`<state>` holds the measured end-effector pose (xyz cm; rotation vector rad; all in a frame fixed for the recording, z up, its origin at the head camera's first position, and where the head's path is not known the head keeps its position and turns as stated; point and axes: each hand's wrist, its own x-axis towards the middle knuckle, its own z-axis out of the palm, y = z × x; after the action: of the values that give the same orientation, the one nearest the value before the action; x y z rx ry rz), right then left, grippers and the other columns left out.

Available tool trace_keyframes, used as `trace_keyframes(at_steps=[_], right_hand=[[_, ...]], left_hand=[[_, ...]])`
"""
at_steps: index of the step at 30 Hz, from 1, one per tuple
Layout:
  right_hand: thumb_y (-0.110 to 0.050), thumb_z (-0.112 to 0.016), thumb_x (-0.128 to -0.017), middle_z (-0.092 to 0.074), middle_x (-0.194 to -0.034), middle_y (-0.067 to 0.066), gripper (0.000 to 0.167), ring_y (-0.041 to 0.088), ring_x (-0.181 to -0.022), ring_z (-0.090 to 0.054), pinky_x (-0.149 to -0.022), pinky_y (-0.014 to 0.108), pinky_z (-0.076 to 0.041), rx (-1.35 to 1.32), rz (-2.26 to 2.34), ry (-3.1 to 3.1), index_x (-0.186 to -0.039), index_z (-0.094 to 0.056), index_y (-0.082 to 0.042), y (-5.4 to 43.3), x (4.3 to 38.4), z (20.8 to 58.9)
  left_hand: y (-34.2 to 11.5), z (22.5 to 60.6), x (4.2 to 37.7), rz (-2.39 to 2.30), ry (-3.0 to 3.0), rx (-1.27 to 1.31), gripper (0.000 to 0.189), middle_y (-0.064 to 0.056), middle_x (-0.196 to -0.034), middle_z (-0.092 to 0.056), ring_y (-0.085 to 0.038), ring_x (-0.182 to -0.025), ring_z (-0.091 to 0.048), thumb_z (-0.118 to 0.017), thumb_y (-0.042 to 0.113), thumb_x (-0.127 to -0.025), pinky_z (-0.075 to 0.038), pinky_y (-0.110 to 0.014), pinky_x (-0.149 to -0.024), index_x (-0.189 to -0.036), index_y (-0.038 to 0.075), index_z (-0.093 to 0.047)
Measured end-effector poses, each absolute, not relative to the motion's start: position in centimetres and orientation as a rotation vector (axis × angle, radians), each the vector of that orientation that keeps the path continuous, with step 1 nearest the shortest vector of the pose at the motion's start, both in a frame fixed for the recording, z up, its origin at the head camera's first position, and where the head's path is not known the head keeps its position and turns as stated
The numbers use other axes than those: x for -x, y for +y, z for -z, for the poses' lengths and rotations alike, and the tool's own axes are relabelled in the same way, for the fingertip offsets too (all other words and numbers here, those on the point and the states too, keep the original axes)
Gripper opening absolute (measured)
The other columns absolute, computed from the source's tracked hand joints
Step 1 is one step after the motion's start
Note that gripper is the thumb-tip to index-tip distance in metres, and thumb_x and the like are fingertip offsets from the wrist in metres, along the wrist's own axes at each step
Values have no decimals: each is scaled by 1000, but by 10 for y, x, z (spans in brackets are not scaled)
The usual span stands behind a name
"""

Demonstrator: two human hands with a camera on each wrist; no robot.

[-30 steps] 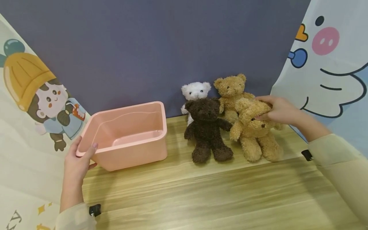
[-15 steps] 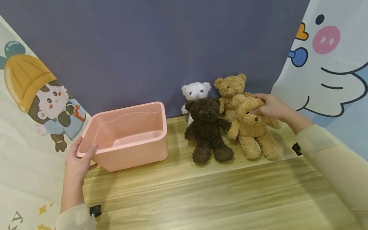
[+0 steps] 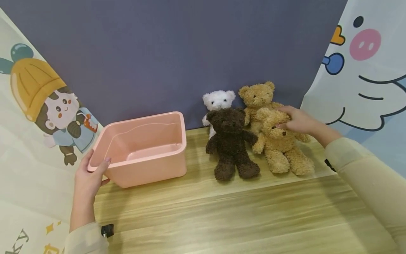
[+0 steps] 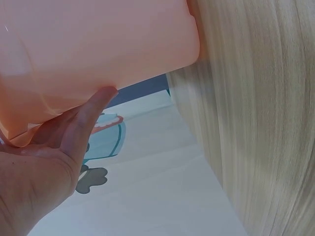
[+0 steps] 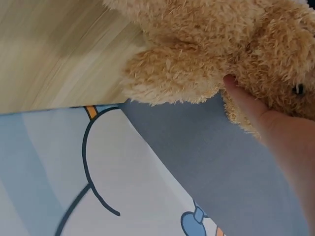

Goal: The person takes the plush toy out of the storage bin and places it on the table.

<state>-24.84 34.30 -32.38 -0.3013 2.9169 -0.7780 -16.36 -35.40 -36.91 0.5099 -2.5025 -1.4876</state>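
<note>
My left hand (image 3: 88, 181) grips the near left corner of a pink plastic bin (image 3: 146, 171), thumb over the rim and fingers around the outside. In the left wrist view the bin's wall (image 4: 98, 44) fills the top left, with the hand (image 4: 44, 172) below it. At the right, my right hand (image 3: 299, 121) holds the head of a light tan teddy bear (image 3: 279, 143) that sits on the table. One finger (image 5: 241, 96) presses into the bear's plush (image 5: 197, 29) in the right wrist view. The far fingers are hidden behind its head.
A dark brown teddy bear (image 3: 231, 141) sits just left of the tan one. Behind them are a white teddy bear (image 3: 219, 99) and a golden-brown teddy bear (image 3: 257, 95) by the grey backdrop (image 3: 190, 53). Printed cartoon panels flank the wooden table (image 3: 222, 218).
My right hand has shifted slightly left with the light tan bear's head, which now sits more upright, its face less tipped down. The left hand keeps its grip on the bin.
</note>
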Motion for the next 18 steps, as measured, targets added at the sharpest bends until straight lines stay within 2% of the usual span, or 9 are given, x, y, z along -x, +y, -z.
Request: trace_keyframes(at_steps=[6, 12, 18], right_hand=[[-26, -66, -106, 3, -176, 31, 79, 55, -162, 4, -124, 80, -12, 340, 746, 2888, -169, -24, -3, 339, 254, 327], [-25, -65, -106, 2, -176, 32, 76, 54, -162, 9, -123, 81, -10, 297, 777, 2863, -169, -25, -6, 335, 264, 333], [-26, -62, -108, 7, -176, 32, 79, 54, -160, 17, -123, 80, -7, 230, 866, 2784, -171, -18, -6, 333, 273, 336]], left_hand=[[-355, 370, 164, 1484, -2498, -497, 88, -13, -177, -27, -25, -132, -55, -65, 51, -102, -63, -22, -64, -172, 35, -15], [-354, 369, 164, 1477, -2503, -483, 88, -14, -177, -25, -33, -138, -52, -65, 53, -102, -63, -23, -65, -172, 35, -14], [-354, 370, 165, 1494, -2488, -502, 88, -12, -178, -25, -31, -137, -53, -66, 51, -102, -63, -22, -63, -172, 36, -14]])
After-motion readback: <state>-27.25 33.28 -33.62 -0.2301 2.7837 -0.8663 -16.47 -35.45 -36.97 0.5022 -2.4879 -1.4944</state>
